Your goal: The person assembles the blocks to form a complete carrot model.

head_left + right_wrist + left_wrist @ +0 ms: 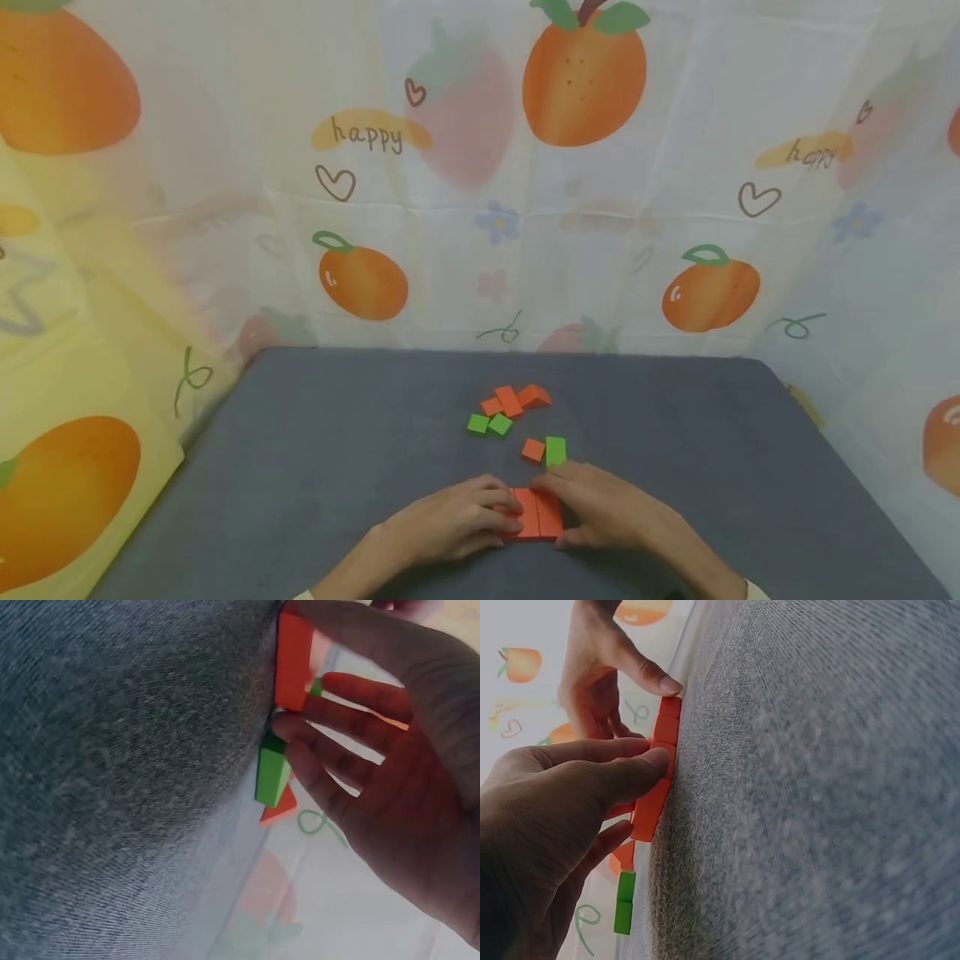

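Observation:
Flat red blocks (550, 512) lie side by side near the front of the table. From the left, my left hand (450, 521) holds the row; its thumb presses the near side and its fingers reach over the top, covering the left end. My right hand (603, 504) spans the rightmost red block (294, 660), thumb at its near end and fingertips at its far end. Just beyond the right fingers lies a green block (556, 450), partly hidden by them. A small red block (533, 450) sits beside it.
Farther back are two small green blocks (478, 424), a red triangular-looking block (534, 396) and red rectangular blocks (508, 402) that overlap. The grey tabletop (337, 433) ends at a fruit-printed cloth (450, 250) behind and at both sides.

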The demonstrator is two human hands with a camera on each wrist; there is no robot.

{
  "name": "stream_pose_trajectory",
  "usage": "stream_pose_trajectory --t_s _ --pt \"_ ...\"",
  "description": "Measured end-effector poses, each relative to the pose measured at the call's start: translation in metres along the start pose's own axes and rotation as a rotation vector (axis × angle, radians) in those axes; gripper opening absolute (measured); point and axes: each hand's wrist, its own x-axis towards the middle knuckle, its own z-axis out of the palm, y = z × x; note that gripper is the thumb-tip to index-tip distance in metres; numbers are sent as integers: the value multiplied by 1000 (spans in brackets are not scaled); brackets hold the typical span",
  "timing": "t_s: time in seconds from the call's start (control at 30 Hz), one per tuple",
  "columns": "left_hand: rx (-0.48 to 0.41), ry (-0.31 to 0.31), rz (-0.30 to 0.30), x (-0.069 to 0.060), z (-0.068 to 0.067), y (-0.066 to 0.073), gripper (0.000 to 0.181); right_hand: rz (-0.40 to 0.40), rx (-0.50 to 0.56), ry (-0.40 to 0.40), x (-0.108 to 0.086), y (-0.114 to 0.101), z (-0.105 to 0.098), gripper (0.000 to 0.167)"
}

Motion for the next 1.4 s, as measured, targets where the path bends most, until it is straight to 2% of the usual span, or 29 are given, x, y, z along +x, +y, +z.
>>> stream_pose_trajectory --t_s 0.17,0.3,0.47,0.6,0.8,1.07,1.4 --pt "14 21 16 -1 0 -1 23 -53 27 59 2 -1 5 68" --pt "30 30 30 -2 2 -2 23 -96 -2 112 4 -4 11 63" --pt "37 35 38 0 3 -2 24 -106 -42 142 3 -6 13 59" --pt "21 17 19 0 2 -1 25 -105 -45 152 2 -6 14 62" --pt "-1 -11 -12 -1 1 0 27 -92 -29 151 5 -8 14 63" --pt "18 13 29 -1 2 -6 26 -72 3 129 9 -9 12 60" --pt "-17 -8 51 -1 0 -9 27 -31 69 93 13 1 14 68"
